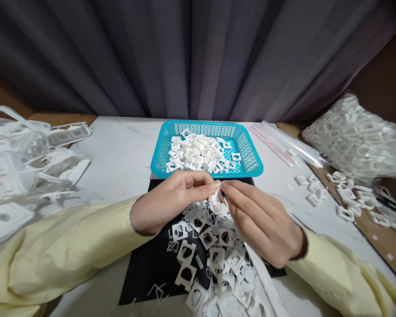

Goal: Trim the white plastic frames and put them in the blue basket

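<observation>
I can read no text, label, brand or number. No legible sign or marking appears anywhere in my view.

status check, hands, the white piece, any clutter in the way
Left hand pinching white piece. Right hand up against it, thumb hidden. Loose white pieces clutter black mat beneath. Blue basket ahead, part filled.

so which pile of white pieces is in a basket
The central pile in the turquoise basket; the heap on the black mat, the far-left stack, the bagged pile and the loose pieces at right have no basket.
</observation>
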Demonstrator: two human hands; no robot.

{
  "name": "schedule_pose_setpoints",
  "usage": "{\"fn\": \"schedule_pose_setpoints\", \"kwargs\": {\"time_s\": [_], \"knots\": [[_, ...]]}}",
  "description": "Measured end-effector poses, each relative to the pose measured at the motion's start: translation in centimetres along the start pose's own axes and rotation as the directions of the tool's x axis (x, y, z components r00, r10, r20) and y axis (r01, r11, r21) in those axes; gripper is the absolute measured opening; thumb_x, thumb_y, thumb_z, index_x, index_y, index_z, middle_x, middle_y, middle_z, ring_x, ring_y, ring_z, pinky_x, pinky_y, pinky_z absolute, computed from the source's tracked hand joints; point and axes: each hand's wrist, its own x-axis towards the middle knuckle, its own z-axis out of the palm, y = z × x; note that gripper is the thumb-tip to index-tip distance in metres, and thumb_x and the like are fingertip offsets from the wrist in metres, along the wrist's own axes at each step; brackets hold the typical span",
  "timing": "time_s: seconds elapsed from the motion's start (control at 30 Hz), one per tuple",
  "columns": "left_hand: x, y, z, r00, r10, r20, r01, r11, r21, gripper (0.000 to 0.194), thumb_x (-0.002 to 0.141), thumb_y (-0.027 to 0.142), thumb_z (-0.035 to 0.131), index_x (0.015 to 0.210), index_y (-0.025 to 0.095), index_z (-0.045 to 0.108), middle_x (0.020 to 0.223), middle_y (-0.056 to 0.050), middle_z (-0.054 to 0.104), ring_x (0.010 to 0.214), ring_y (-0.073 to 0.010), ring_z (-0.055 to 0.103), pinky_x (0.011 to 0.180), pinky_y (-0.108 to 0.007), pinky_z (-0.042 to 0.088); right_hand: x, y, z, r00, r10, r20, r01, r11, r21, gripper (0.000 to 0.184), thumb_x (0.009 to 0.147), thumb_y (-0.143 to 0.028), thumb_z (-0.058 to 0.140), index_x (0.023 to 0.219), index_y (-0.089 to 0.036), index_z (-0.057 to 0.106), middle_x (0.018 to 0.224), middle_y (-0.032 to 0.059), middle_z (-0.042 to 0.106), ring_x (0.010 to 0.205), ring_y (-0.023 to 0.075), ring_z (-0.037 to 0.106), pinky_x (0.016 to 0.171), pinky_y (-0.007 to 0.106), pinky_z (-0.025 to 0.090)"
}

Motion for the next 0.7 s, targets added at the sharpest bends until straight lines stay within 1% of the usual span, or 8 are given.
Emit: {"fn": "schedule_pose_setpoints", "kwargs": {"time_s": [0.07, 0.13, 0.23, 0.3, 0.37, 0.43, 0.6, 0.7], "knots": [[0.0, -0.1, 0.2, 1.000, 0.003, 0.007, -0.004, 1.000, 0.021, 0.022, 0.087, 0.029, 0.056, 0.070, 0.015, 0.057, 0.068, 0.003, 0.051, 0.066, -0.0099, 0.046, 0.065, -0.024, 0.036, -0.4, 0.6, 0.4, 0.999, 0.042, -0.023, -0.042, 0.999, -0.013, 0.007, 0.081, -0.003, 0.054, 0.083, -0.006, 0.061, 0.104, 0.0256, 0.066, 0.110, 0.0327, 0.057, 0.086, 0.046, 0.055], [-0.1, -0.2, 0.4, 1.000, 0.009, 0.017, -0.010, 0.998, 0.061, 0.021, 0.086, 0.028, 0.056, 0.071, 0.014, 0.060, 0.071, 0.001, 0.057, 0.070, -0.0112, 0.051, 0.069, -0.024, 0.038, -0.6, 1.1, 0.5, 0.983, 0.170, -0.067, -0.169, 0.985, 0.028, 0.010, 0.080, -0.002, 0.057, 0.088, -0.008, 0.060, 0.105, 0.0223, 0.066, 0.108, 0.0294, 0.059, 0.086, 0.045, 0.055], [-0.1, -0.1, 0.4, 0.997, 0.081, -0.005, -0.080, 0.991, 0.108, 0.019, 0.087, 0.025, 0.055, 0.075, 0.013, 0.063, 0.079, -0.002, 0.065, 0.078, -0.0124, 0.057, 0.073, -0.023, 0.040, -0.3, 1.2, -0.3, 0.913, 0.379, -0.149, -0.357, 0.921, 0.159, 0.018, 0.080, -0.001, 0.058, 0.091, -0.014, 0.059, 0.102, 0.0130, 0.069, 0.097, 0.0216, 0.065, 0.081, 0.037, 0.058], [-0.1, 0.0, 0.2, 0.988, 0.151, -0.033, -0.146, 0.981, 0.127, 0.018, 0.087, 0.023, 0.055, 0.075, 0.014, 0.063, 0.082, -0.002, 0.066, 0.080, -0.0124, 0.058, 0.074, -0.023, 0.040, 0.2, 0.9, -1.1, 0.873, 0.466, -0.143, -0.424, 0.871, 0.249, 0.015, 0.079, -0.004, 0.061, 0.086, -0.016, 0.060, 0.097, 0.0079, 0.071, 0.087, 0.0172, 0.068, 0.077, 0.029, 0.059], [0.0, -0.1, 0.1, 0.979, 0.196, -0.053, -0.187, 0.973, 0.138, 0.018, 0.087, 0.022, 0.055, 0.073, 0.014, 0.062, 0.080, -0.001, 0.064, 0.079, -0.0118, 0.057, 0.074, -0.022, 0.040, 0.7, 0.3, -1.8, 0.849, 0.523, -0.079, -0.474, 0.818, 0.325, 0.011, 0.079, -0.007, 0.064, 0.083, -0.017, 0.061, 0.097, 0.0048, 0.072, 0.083, 0.0142, 0.070, 0.075, 0.023, 0.059], [0.0, -0.2, 0.1, 0.974, 0.218, -0.065, -0.207, 0.968, 0.143, 0.018, 0.087, 0.022, 0.055, 0.071, 0.014, 0.060, 0.075, 0.000, 0.060, 0.074, -0.0110, 0.054, 0.071, -0.022, 0.040, 1.0, -0.3, -2.1, 0.842, 0.539, -0.023, -0.491, 0.784, 0.380, 0.011, 0.079, -0.008, 0.064, 0.086, -0.017, 0.062, 0.099, 0.0049, 0.072, 0.086, 0.0141, 0.070, 0.077, 0.022, 0.059], [0.0, -0.4, 0.2, 0.974, 0.219, -0.063, -0.208, 0.967, 0.148, 0.020, 0.087, 0.025, 0.055, 0.071, 0.014, 0.059, 0.073, 0.000, 0.058, 0.073, -0.0121, 0.053, 0.070, -0.024, 0.039, 0.9, -0.9, -1.9, 0.881, 0.472, 0.015, -0.429, 0.788, 0.442, 0.017, 0.078, 0.000, 0.060, 0.087, -0.015, 0.062, 0.103, 0.0091, 0.070, 0.099, 0.0172, 0.066, 0.083, 0.029, 0.057], [0.1, -0.4, 0.3, 0.971, 0.228, -0.073, -0.217, 0.967, 0.131, 0.020, 0.086, 0.024, 0.056, 0.069, 0.014, 0.059, 0.070, 0.001, 0.057, 0.071, -0.0116, 0.052, 0.069, -0.023, 0.039, 0.8, -0.9, -1.8, 0.880, 0.474, 0.044, -0.441, 0.778, 0.448, 0.020, 0.079, 0.001, 0.058, 0.091, -0.015, 0.062, 0.106, 0.0107, 0.069, 0.102, 0.0176, 0.064, 0.086, 0.032, 0.056]]}}
